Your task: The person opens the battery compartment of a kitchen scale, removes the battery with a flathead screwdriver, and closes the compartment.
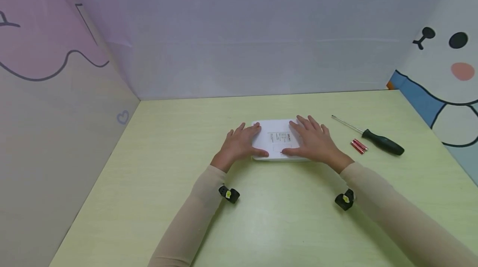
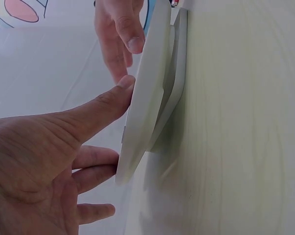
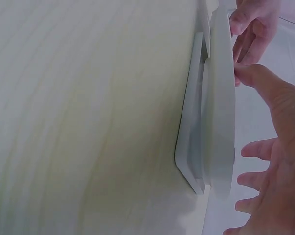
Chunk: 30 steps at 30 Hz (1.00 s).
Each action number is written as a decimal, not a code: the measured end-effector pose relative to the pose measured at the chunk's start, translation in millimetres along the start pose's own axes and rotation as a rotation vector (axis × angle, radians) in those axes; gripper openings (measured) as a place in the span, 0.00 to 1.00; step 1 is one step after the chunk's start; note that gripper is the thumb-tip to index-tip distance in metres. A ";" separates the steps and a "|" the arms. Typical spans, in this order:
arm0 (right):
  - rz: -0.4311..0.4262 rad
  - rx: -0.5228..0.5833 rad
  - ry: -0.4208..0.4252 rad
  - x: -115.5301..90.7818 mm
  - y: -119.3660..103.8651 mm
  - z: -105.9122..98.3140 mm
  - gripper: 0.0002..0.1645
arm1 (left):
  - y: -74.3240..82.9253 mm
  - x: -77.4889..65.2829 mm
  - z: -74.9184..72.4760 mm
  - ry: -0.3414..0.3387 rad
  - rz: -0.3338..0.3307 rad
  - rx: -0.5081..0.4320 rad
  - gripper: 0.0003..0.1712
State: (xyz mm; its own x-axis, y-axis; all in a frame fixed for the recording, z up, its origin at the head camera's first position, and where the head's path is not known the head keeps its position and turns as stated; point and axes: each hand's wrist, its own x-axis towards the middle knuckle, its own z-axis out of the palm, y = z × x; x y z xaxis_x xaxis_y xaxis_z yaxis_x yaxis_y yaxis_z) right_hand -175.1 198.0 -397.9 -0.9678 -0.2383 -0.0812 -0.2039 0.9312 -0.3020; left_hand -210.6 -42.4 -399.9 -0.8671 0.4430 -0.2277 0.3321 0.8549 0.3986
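A flat white device (image 1: 266, 130) with a printed label, resembling a kitchen scale, lies on the table. The wrist views show its thick upper body (image 2: 147, 98) over a thinner white part (image 3: 189, 127) close to the tabletop. My left hand (image 1: 242, 142) is at its left side, thumb on the upper face and fingers extended at the edge. From the right, my right hand (image 1: 314, 140) spreads over the other side, fingers straight. Its thumb tip touches the labelled face near the front edge. Both hands cover parts of the device's sides.
To the right lie two red-and-silver batteries (image 1: 359, 146), side by side. Beyond them rests a screwdriver (image 1: 382, 141) with a dark handle, its shaft pointing back left. Walls with cartoon prints (image 1: 444, 68) border the pale table (image 1: 179, 142) at the back and sides.
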 end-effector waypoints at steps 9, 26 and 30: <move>0.004 0.114 -0.003 -1.1 12.4 -0.6 0.59 | -0.6 0.9 2.2 0.009 -0.010 -0.006 0.56; -0.068 0.454 -0.076 -18.7 63.2 -9.3 0.39 | -28.8 7.7 -3.9 0.054 -0.062 -0.073 0.48; -0.085 0.459 -0.076 -18.5 65.4 -8.7 0.41 | -26.5 7.5 -0.8 0.057 -0.057 -0.056 0.52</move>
State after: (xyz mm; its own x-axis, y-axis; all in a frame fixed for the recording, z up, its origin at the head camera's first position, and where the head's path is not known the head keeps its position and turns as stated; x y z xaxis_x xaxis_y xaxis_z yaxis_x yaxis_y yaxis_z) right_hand -171.8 265.7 -407.8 -0.9336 -0.3434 -0.1020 -0.1789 0.6936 -0.6978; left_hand -226.2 -62.0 -411.4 -0.9041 0.3769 -0.2013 0.2620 0.8612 0.4355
